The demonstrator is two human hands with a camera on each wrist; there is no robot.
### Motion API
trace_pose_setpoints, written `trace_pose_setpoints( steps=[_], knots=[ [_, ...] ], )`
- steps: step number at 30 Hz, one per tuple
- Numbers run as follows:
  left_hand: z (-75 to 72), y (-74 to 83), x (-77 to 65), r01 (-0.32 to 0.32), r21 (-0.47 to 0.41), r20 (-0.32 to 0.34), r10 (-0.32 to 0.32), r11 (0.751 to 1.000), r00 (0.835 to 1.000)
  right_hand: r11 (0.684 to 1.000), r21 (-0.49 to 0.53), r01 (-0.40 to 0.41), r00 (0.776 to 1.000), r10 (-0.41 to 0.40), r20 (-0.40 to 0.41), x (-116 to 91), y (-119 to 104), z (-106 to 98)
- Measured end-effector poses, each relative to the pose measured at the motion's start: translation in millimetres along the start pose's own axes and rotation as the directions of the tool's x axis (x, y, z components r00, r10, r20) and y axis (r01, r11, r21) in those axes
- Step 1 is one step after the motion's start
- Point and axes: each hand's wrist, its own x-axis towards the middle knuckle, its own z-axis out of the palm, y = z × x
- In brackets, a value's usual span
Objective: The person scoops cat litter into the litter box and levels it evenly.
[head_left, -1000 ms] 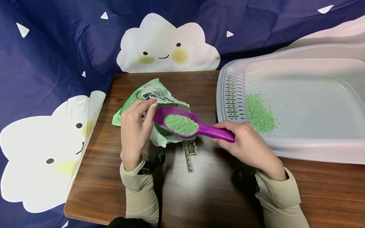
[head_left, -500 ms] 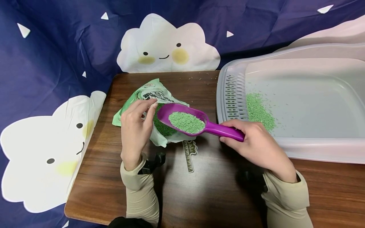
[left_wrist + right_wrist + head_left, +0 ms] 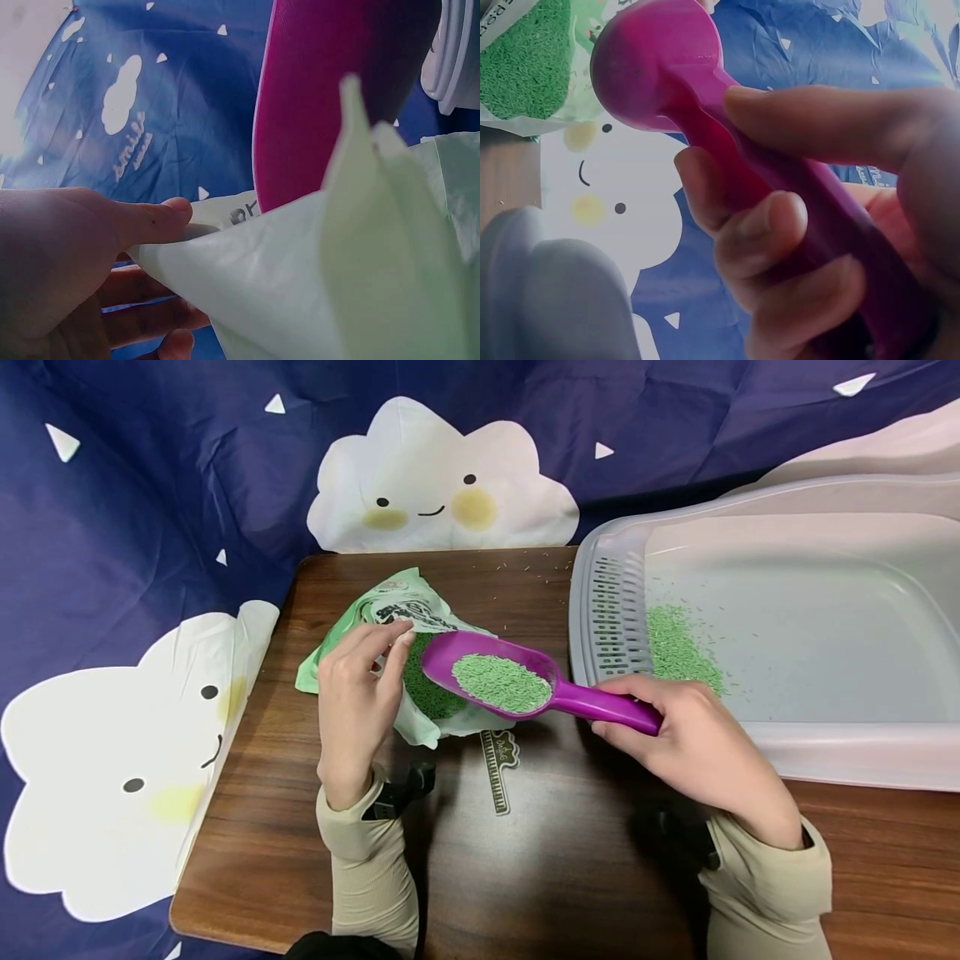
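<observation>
My right hand (image 3: 697, 743) grips the handle of a purple scoop (image 3: 600, 705), fingers and thumb wrapped round it in the right wrist view. A heap of green litter pellets (image 3: 501, 683) lies in the scoop, which hangs over the right side of an open pale green bag (image 3: 420, 727). More green pellets (image 3: 427, 681) show inside the bag's mouth. My left hand (image 3: 356, 693) pinches the bag's edge between thumb and fingers, as the left wrist view shows. In that view the scoop (image 3: 330, 97) rises behind the bag's rim.
A large grey litter tray (image 3: 825, 739) stands on the right, with a slotted ledge (image 3: 618, 610) and a pile of green pellets (image 3: 678, 652) inside. A small flat comb-shaped piece (image 3: 497, 777) lies on the wooden table (image 3: 270, 827). Loose pellets dot the table behind the bag.
My right hand has moved right with the loaded scoop, drawing it partly away from above the bag's mouth. My left hand has stayed at the bag's edge.
</observation>
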Motion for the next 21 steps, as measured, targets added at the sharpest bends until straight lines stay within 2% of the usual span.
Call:
trace_pose_setpoints(
  steps=[12,21],
  knots=[
    [-0.2,0.3,-0.2,0.006,-0.001,0.005,-0.006,1.000,1.000,1.000,0.014,-0.026,0.999,0.026,-0.020,-8.2,-0.6,-11.6],
    [0.1,-0.5,-0.9,0.003,-0.010,-0.005,-0.003,1.000,1.000,1.000,-0.013,-0.013,0.996,0.012,-0.087,-14.7,5.2,-20.1]
  ],
)
